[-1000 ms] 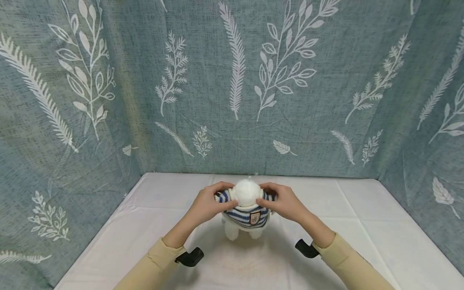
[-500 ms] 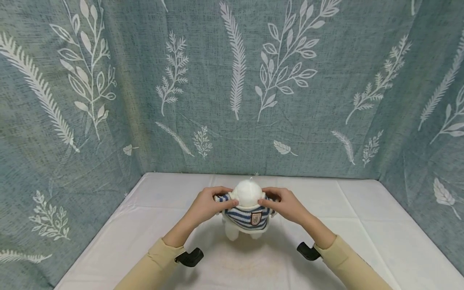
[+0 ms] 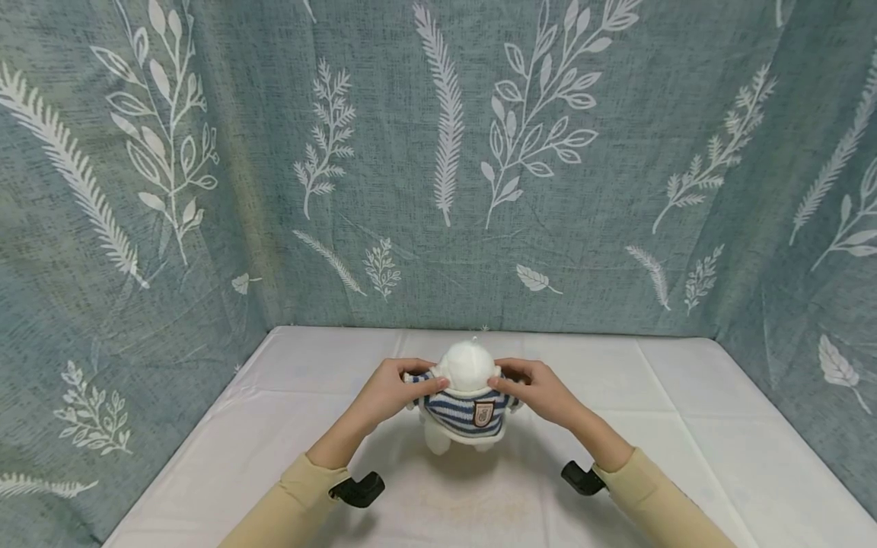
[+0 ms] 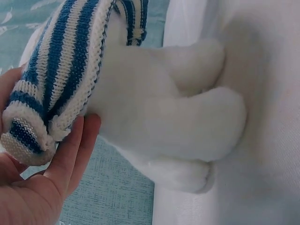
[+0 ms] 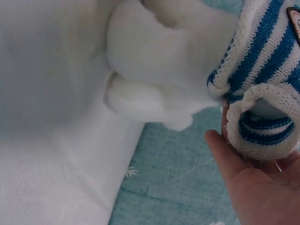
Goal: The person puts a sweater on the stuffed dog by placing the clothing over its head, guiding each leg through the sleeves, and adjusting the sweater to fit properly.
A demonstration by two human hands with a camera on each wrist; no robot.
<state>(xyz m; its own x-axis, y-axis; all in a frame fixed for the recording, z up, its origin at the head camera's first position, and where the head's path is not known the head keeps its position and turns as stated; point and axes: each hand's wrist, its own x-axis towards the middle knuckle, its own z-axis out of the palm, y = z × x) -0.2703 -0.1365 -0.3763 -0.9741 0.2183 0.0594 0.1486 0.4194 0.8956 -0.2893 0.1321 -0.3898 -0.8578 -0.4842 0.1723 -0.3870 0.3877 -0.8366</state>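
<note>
1. A white plush toy stands upright near the middle of the worktop, which is covered with a white cloth; its back is toward the head camera.
2. The toy wears a knitted sweater with blue and white stripes and a small badge low on the back.
3. The left hand grips the sweater's left side just below the toy's round head, thumb on the near side and fingers curled round the far side.
4. The right hand grips the sweater's right side in the same way, so the two hands sit apart with the toy between them.
5. The left wrist view shows a striped sleeve cuff lying against the palm and fingers, with the toy's white legs resting on the cloth.
6. The right wrist view shows the other cuff resting on the fingers of that hand.
7. A teal curtain printed with white leaves hangs on three sides of the worktop.
</note>
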